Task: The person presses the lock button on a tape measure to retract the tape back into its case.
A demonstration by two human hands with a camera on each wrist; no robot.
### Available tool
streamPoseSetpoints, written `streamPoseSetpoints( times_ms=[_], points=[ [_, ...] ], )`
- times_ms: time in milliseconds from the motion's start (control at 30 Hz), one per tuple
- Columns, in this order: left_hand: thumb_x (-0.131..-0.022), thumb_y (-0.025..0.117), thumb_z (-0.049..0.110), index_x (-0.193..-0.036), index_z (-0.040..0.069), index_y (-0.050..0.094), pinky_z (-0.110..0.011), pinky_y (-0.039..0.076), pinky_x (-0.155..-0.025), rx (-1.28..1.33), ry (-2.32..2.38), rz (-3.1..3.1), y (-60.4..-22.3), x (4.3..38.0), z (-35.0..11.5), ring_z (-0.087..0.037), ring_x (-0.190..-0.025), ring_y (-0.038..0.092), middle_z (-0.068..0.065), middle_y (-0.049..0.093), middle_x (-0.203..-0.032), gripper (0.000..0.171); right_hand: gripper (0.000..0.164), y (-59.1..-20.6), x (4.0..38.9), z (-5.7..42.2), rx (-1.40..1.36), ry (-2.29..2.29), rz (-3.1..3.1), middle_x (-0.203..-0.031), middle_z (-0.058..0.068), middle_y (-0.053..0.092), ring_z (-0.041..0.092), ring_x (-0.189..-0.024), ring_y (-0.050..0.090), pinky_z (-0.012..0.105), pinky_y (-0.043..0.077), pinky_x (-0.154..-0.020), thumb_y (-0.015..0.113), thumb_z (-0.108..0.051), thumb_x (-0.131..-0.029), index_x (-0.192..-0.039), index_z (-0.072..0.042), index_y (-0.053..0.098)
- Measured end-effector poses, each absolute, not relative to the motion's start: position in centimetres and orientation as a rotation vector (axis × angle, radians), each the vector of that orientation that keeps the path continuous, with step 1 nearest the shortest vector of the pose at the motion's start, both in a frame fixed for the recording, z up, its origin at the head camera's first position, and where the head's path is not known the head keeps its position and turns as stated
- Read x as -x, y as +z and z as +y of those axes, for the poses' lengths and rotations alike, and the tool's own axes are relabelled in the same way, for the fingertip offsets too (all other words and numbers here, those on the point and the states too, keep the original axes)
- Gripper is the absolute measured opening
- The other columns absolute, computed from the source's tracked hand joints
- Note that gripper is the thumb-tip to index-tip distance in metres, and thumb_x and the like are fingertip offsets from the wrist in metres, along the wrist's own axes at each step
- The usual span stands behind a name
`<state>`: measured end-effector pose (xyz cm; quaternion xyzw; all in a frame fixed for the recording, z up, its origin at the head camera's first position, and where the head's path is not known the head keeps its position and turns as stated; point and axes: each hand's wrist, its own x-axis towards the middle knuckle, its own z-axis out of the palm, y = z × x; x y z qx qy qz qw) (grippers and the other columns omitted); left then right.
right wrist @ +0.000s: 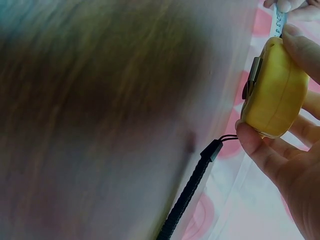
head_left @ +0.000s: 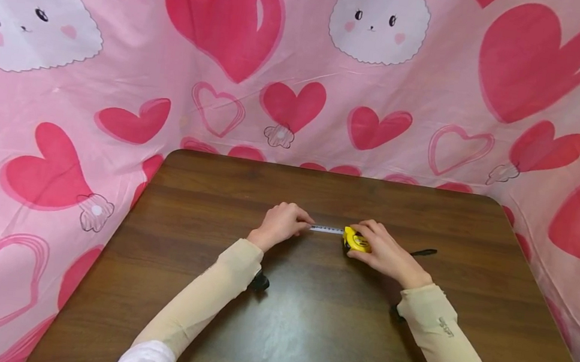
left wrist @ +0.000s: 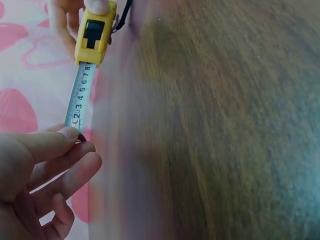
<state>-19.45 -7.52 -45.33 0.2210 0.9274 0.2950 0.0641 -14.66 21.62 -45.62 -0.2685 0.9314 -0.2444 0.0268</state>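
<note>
A yellow tape measure [head_left: 357, 241] with a black button is gripped by my right hand [head_left: 386, 254] above the middle of the table. From its mouth a short length of pale blade [head_left: 327, 230] runs left to my left hand [head_left: 282, 226]. In the left wrist view, my left thumb and forefinger pinch the blade's end, and numbers up to about 8 show on the blade [left wrist: 81, 92]. The right wrist view shows my fingers and thumb round the yellow case [right wrist: 276, 92]. A black wrist strap [right wrist: 190, 192] hangs from the case.
The brown wooden table [head_left: 271, 336] has rounded far corners. Behind it and at both sides hangs a pink cloth [head_left: 325, 70] printed with hearts and white rabbit faces. Dark wrist-worn devices show under both beige sleeves [head_left: 212, 286].
</note>
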Motion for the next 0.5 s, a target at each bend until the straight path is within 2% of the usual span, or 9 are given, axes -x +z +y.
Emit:
streamPoseSetpoints(
  times_ms=[500],
  points=[
    [-0.098, 0.074, 0.028, -0.111, 0.022, 0.084, -0.028, 0.047, -0.064, -0.702, 0.918, 2.785, -45.29, 19.50, -6.51, -0.006, -0.061, 0.060, 0.007, 0.074, -0.083, 0.017, 0.064, -45.17, 14.93, 20.74, 0.807, -0.763, 2.830, -0.134, 0.012, 0.056, 0.027, -0.117, 0.053, 0.051, 0.049, -0.103, 0.083, -0.034, -0.091, -0.142, -0.005, 0.059]
  ],
)
